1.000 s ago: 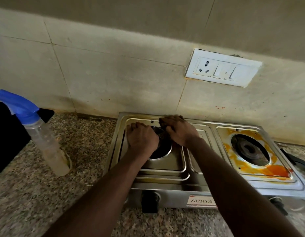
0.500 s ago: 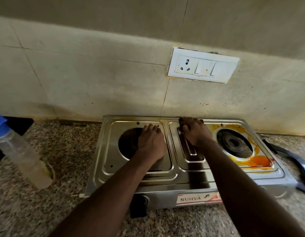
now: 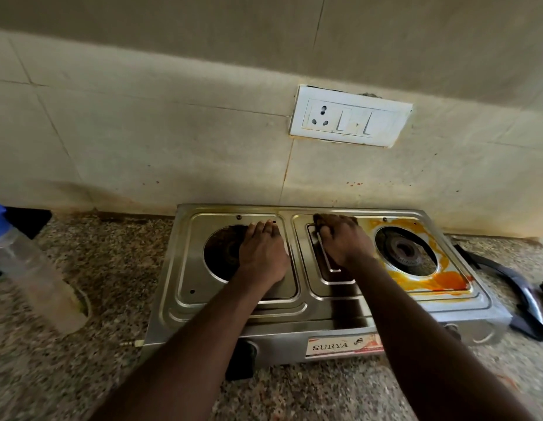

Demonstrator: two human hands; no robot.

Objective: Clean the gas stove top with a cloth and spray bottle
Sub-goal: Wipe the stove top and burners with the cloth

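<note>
Two bare hands on a two-burner steel gas stove [image 3: 294,314], which sits on a speckled granite table [image 3: 112,268] against the tiled wall. Far left: clear spray bottle [image 3: 30,268] with blue trigger head, standing on the table, well apart from both hands, partly cut off by the frame edge. Left burner opening [image 3: 221,253] dark, steel around it looks mostly clean. Left hand [image 3: 264,256] lies palm down on the stove top at the right rim of that opening; grip flat, fingers straight and pressed together, holding nothing. Black knob [image 3: 243,357] and SURYA label [image 3: 340,346] on the near front panel. White socket plate [image 3: 350,117] on the wall above. Right hand [image 3: 343,241] on the middle panel toward the far edge, grip curled over a dark cloth [image 3: 319,218], mostly hidden, only a bit showing past the fingertips. Right burner [image 3: 405,250] just right of that hand, ringed by orange stain [image 3: 446,281], thickest at the near right corner. Black curved part [image 3: 522,287] on the table, far right.
</note>
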